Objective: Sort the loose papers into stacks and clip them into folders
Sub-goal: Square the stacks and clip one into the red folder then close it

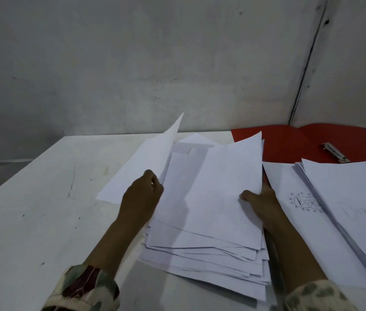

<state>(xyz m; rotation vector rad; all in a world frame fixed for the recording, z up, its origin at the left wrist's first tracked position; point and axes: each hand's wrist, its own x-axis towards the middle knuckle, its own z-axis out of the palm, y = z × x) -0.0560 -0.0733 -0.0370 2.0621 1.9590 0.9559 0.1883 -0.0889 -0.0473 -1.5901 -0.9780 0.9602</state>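
Your left hand [142,194] pinches a single sheet [141,167] lifted off the left edge of the loose paper pile [200,232] at centre frame, its long axis running toward the upper middle. Your right hand [260,205] grips the pile's right edge, thumb on top. The sorted stacks [345,198] and the open red folder [289,144] lie to the right on the counter [31,209], so the right hand is nearer; the sheet would likely have to cross over the pile.

A messy heap of loose white paper sheets [202,223] lies on the white table [31,209]. Right of the heap rests a neater white paper stack [345,209]. Behind that heap, to its right, lies an open red folder with a metal clip [289,144].
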